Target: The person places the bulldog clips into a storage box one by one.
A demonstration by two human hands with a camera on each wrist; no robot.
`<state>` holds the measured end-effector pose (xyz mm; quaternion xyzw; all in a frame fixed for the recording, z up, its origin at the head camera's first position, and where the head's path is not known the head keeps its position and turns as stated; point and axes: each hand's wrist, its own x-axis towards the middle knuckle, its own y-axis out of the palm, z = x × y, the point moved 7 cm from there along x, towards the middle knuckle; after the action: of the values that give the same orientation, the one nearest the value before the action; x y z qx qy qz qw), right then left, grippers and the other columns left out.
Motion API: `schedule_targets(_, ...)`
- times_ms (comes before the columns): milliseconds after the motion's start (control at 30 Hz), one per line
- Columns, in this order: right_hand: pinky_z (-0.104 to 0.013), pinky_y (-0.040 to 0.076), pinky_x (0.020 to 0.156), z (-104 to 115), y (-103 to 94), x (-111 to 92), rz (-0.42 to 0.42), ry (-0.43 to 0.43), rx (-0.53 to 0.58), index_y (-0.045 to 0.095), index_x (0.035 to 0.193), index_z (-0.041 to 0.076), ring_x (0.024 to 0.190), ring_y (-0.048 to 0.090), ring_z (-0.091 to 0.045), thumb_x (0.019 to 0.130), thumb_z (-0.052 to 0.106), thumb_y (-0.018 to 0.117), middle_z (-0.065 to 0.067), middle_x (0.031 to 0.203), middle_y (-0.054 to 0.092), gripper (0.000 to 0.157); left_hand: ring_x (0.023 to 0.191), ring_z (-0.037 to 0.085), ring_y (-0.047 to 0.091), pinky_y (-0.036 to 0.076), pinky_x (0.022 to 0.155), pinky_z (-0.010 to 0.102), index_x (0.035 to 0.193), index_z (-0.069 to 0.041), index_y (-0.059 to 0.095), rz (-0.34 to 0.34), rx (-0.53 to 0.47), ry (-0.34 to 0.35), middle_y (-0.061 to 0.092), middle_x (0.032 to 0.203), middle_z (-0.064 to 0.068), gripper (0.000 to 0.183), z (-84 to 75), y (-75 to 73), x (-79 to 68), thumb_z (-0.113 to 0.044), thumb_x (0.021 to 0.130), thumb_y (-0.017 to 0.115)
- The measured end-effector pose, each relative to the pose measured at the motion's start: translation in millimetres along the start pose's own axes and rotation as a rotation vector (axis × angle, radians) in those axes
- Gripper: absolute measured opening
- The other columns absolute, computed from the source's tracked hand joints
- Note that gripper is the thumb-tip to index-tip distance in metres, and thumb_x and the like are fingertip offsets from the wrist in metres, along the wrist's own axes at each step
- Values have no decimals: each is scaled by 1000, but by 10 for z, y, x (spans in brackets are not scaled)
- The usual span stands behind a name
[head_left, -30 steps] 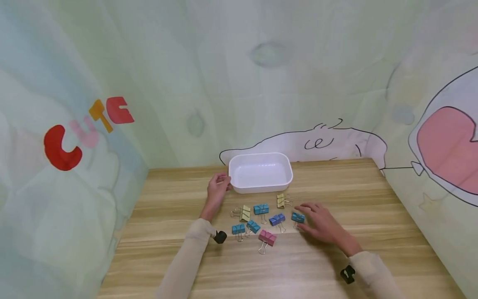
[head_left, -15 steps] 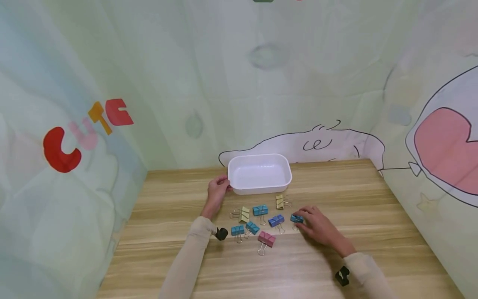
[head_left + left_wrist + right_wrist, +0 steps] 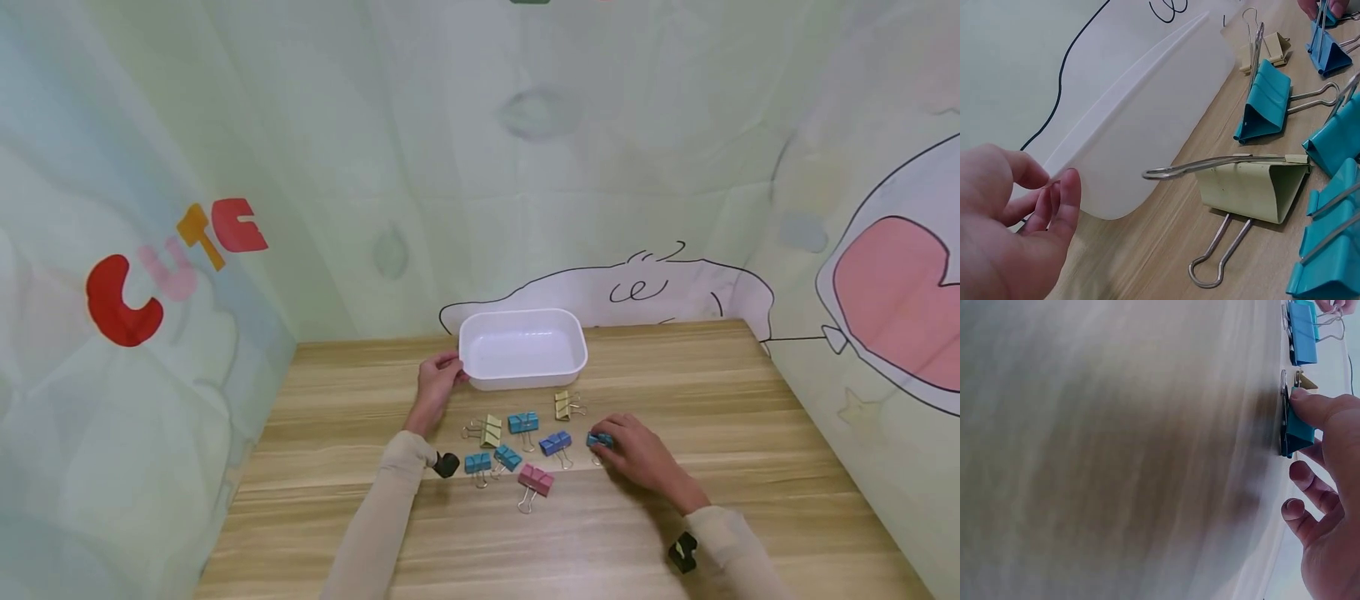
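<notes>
A white plastic basin stands at the back of the table, its left rim pinched between the thumb and fingers of my left hand. The left wrist view shows that grip at the rim's corner. My right hand pinches a teal binder clip at the right end of a loose group; its thumb lies over the clip, which still seems to be on the table. Left of it lie a blue binder clip, a pink one, two yellowish ones, one a pale binder clip, and several teal ones.
The wooden table meets a printed curtain right behind the basin. Wire handles of the clips stick out in different directions, and two teal clips lie close together at the front left.
My right hand has closed its spread thumb and fingers onto the teal binder clip. The left hand stays at the basin's rim, and the other clips lie as before.
</notes>
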<state>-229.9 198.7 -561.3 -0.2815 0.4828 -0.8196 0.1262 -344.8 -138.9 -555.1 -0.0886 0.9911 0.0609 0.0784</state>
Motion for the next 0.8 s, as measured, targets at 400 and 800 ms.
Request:
schedule_targets(400,-49,63,90,37,-315,346,-7,-31,7,77,110,8,102,71,-28,90,11,85,-7,107,77,22,81,19,68,61,72,20,133,19,57,-1,16,0,61,125,36,34,17,20,26,6,101,59)
schedule_targets(800,-45,63,86,307,-711,1300,63,-88,-12,77,111,9,98,69,-23,97,17,78,-5,107,76,16,88,24,68,64,85,30,135,16,58,0,55,-24,60,126,34,35,12,12,24,4,102,58)
